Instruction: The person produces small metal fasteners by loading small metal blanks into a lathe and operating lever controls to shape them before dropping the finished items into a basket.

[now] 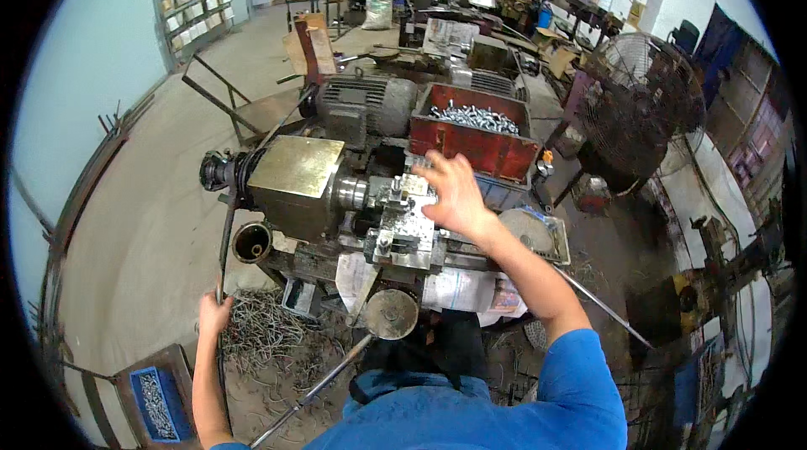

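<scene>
My left hand (216,313) is closed round a long dark rod (224,258) that runs up beside the belt pulleys (220,170) at the left end of a small lathe. My right hand (454,198) is over the right side of the metal tool slide (408,227), fingers spread and bent, with nothing visible in them. Whether its fingertips touch the slide I cannot tell. Left of the slide, the spindle (353,193) sticks out of the headstock (296,168). A round handwheel (392,314) sits at the front, near my body.
A red bin (471,152) of shiny metal parts stands behind the slide, beside a motor (363,105). A large fan (639,97) is at right. Metal shavings (265,328) cover the floor at lower left, near a blue crate (160,404) of small parts. A long bar (311,391) slants beside me.
</scene>
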### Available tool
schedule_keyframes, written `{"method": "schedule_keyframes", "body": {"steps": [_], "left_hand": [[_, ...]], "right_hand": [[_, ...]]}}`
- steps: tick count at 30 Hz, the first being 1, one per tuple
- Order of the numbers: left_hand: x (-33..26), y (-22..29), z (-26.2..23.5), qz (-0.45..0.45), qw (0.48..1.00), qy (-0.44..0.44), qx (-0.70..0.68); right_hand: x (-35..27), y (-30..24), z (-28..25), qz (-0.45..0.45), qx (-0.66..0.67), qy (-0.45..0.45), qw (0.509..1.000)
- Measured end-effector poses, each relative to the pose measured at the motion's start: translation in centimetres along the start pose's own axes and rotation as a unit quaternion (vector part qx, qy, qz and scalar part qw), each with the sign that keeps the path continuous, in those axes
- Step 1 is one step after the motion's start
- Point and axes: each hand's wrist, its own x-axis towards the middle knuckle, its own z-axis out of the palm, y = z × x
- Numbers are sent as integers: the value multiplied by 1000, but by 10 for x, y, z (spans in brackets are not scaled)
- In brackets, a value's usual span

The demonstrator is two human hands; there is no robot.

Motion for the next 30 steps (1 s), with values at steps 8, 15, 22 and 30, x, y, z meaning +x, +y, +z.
{"method": "schedule_keyframes", "body": {"steps": [8, 15, 22, 30], "left_hand": [[8, 9, -8, -16, 970, -129, -204], [25, -55, -12, -87, 937, -204, -270], [26, -17, -7, -116, 942, -198, -246], [37, -26, -6, -103, 936, -209, -264]], "right_hand": [[-225, 27, -31, 280, 84, -36, 956], [-488, 66, -103, 578, -126, -180, 786], [-631, -38, -66, 713, -89, -264, 644], [-671, -43, -57, 612, -113, -309, 719]]}}
